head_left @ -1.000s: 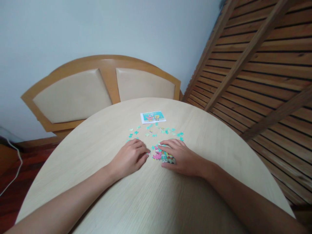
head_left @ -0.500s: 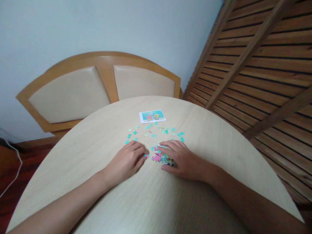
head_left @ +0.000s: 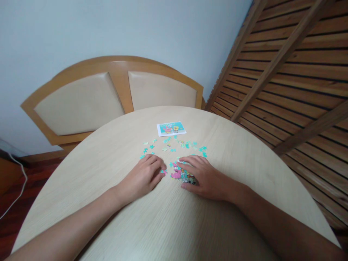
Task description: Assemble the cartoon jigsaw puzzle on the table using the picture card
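A partly joined jigsaw puzzle [head_left: 176,172] with a pink starfish figure lies on the table before me. My right hand [head_left: 199,174] rests over its right side, fingers spread, thumb at the near edge and fingertips towards the far edge; it covers part of the picture. Just left of the puzzle, my left hand [head_left: 149,172] has thumb and fingers pinched on a pink and teal puzzle piece [head_left: 164,172], apart from the joined part. Loose teal and pale puzzle pieces [head_left: 173,150] lie in an arc beyond both hands.
A picture card [head_left: 172,128] with cartoon figures on teal lies behind the loose pieces. The round wooden table [head_left: 152,228] carries everything. Past its far edge stands a padded chair back [head_left: 163,88] against the wall, with a slatted wooden screen [head_left: 285,72] at the right.
The view has shifted slightly. My left hand's fingers have turned a little around the piece, and more of it shows. My right hand stays on the puzzle.
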`<state>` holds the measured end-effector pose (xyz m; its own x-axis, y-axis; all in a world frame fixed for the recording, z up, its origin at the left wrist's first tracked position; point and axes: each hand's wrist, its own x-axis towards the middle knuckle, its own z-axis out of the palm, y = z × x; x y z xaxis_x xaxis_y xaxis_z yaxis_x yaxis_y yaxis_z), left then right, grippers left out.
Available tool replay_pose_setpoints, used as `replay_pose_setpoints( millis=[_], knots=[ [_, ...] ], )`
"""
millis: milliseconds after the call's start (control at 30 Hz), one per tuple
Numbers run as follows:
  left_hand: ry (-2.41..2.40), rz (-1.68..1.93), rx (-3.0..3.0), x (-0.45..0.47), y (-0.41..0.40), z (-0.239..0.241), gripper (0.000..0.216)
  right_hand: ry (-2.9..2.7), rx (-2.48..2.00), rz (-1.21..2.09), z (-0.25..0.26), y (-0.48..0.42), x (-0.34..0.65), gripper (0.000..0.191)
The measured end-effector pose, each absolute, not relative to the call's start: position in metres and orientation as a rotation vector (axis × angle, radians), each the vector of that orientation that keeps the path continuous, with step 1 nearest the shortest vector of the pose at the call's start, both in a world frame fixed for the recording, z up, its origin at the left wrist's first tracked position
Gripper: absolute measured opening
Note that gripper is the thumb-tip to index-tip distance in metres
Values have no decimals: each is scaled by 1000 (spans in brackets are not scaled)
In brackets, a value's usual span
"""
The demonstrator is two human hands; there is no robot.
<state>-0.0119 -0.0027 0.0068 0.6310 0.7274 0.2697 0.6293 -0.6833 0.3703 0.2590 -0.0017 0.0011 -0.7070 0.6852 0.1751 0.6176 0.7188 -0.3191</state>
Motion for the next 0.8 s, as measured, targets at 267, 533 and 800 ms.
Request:
replay_pose_setpoints(
  millis=[267, 533, 800],
  knots=[
    [1048, 640, 2533, -12, 1, 6, 9, -2649, -1021, 347, 0, -1, 259, 57],
    [1051, 703, 2451, -7, 1, 2, 7, -2643, -1018, 350, 2, -2, 257, 57],
    [1075, 750, 2397, -5, 3, -3, 6, -2654, -1025, 342, 3, -2, 256, 56]
  ],
)
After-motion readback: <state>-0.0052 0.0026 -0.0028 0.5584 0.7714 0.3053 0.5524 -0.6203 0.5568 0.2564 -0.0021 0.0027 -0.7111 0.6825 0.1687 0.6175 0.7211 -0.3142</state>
